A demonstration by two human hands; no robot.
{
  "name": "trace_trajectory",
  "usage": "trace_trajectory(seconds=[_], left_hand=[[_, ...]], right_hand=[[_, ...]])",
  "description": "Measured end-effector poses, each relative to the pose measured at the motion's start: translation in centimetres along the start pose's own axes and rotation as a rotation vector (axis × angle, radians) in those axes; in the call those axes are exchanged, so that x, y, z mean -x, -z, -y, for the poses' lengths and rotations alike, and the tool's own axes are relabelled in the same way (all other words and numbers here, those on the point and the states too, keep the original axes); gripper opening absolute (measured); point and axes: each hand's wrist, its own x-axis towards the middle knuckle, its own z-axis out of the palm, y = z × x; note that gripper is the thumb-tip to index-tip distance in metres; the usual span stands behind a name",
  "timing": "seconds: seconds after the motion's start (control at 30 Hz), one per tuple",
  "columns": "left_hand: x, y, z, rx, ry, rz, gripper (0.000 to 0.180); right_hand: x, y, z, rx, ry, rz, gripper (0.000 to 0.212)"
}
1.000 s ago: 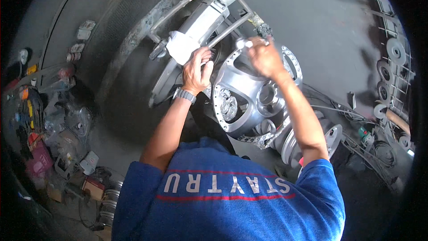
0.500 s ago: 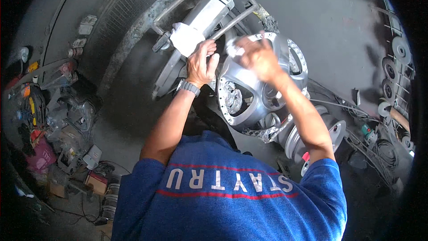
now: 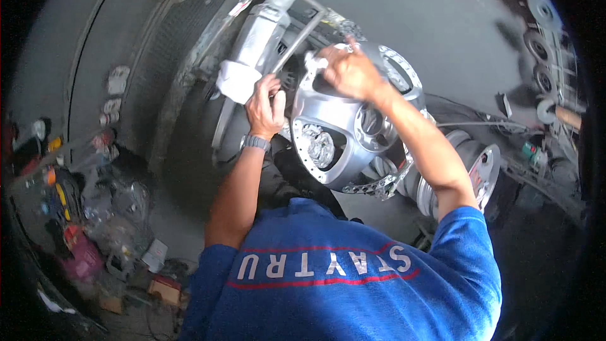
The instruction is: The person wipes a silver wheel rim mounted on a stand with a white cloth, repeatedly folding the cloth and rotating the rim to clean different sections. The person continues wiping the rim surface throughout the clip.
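A silver wheel rim [image 3: 344, 123] with large window openings and small holes along its edge sits tilted in front of me. My right hand [image 3: 350, 74] is closed at its far side, pressing on the face. Something whitish [image 3: 314, 63] shows at its fingers; blur hides what it is. My left hand [image 3: 266, 108], with a grey watch on the wrist, has its fingers curled round the lower end of a metal bar [image 3: 303, 38]. This bar belongs to a frame beside a grey cylindrical machine part [image 3: 262, 31]. A white cloth [image 3: 238, 82] hangs over that part, left of my left hand.
Another wheel rim [image 3: 483, 173] stands at the right, with cables [image 3: 467, 120] on the floor behind it. Several round discs [image 3: 538, 45] hang on a rack at the far right. Plastic bags [image 3: 120, 202], boxes [image 3: 165, 289] and a pink bag [image 3: 83, 257] clutter the left floor.
The view has shifted, so the rim and frame appear further left. My right hand has moved slightly over the rim's far side. My left hand keeps its place at the bar.
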Motion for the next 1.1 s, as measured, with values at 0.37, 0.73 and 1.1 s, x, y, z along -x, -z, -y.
trace_trajectory(seconds=[0.37,0.73,1.1], left_hand=[[0.0,-0.2,0.0,-0.253,-0.028,0.146,0.039],[-0.1,-0.2,-1.1,-0.334,0.057,0.188,0.041],[0.3,-0.7,-0.1,-0.341,0.088,0.18,0.039]], right_hand=[[12.0,0.2,-12.8,-0.35,-1.02,-0.286,0.049],[3.2,0.9,-8.8,-0.128,-0.464,-0.058,0.046],[27.2,-7.5,-7.9,-0.494,-1.281,-0.623,0.05]])
